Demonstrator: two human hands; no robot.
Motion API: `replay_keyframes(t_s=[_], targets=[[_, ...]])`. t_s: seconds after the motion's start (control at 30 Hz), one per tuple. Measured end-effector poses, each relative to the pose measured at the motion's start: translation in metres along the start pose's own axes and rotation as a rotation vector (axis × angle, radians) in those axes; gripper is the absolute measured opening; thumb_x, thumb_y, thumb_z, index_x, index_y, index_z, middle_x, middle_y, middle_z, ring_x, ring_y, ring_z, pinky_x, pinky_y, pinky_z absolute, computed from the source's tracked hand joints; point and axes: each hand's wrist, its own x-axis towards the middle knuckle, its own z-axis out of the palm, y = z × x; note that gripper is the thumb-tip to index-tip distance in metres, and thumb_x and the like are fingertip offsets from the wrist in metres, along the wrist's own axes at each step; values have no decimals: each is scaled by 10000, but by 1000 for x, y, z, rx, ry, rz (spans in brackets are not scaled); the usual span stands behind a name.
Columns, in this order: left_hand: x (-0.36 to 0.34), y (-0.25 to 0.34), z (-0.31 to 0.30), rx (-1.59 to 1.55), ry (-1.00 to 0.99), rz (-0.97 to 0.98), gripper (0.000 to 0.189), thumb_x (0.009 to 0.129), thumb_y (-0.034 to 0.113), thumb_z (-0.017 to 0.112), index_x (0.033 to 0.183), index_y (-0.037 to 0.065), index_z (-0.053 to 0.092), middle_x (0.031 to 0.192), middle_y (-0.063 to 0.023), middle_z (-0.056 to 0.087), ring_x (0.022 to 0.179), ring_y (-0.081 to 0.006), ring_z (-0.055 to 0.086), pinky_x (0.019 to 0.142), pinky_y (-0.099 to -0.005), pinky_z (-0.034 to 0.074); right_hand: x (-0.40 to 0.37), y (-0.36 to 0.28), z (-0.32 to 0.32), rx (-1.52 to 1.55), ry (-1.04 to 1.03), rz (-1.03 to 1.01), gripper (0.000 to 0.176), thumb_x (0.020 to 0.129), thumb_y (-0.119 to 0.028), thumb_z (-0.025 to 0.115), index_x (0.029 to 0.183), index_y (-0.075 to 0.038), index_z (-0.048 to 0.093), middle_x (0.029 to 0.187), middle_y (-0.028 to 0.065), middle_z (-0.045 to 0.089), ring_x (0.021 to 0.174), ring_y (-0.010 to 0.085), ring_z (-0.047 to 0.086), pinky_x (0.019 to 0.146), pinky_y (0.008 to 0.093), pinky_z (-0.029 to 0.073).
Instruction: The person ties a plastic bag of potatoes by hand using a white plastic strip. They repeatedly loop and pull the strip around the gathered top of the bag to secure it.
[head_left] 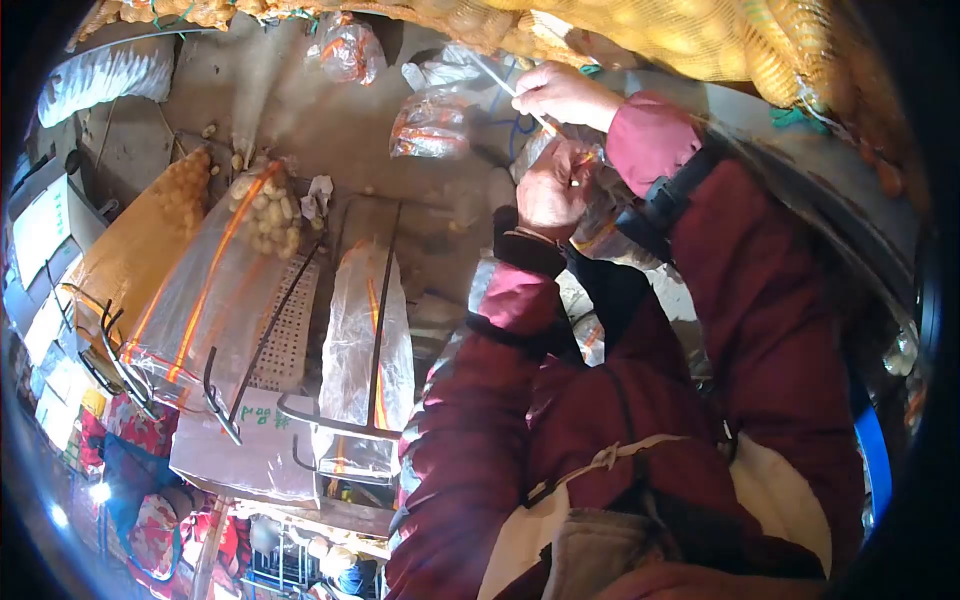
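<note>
My left hand is closed around the gathered neck of a clear plastic bag, most of which lies hidden behind my wrists and sleeves. Just above it, my right hand has its fingers pinched on a thin white strip that sticks out up and to the left. A small orange and white piece shows between the two hands. Left of my hands, a clear bag with orange stripes lies on the floor.
Yellow net sacks run along the top. At left hang an orange net bag, a clear bag of potato-like items and another clear bag on metal frames. A box stands below.
</note>
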Motion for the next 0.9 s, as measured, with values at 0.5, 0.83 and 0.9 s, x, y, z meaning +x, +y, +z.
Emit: replay_keyframes(t_s=[0.5,0.83,0.9], targets=[[23,-39,-24,-1070,103,-1067,155,816,208,617,803,56,595,639,-46,578,477,-144,539,435,-253,462,-150,-18,32,1015,447,257,219,912,-222,523,855,-32,619,725,27,591,590,86,539,549,227,437],[29,-148,7,-296,-266,-274,213,827,242,590,849,32,617,714,-84,636,601,-178,637,525,-253,500,-192,-14,123,890,298,283,286,896,-234,555,1070,-30,653,799,1,624,753,83,563,705,238,458],[27,-131,6,294,-440,275,212,828,249,587,836,40,625,713,-83,637,609,-181,640,533,-253,498,-180,-15,143,769,396,275,249,897,-227,548,980,-25,668,798,7,621,745,119,566,714,269,458]])
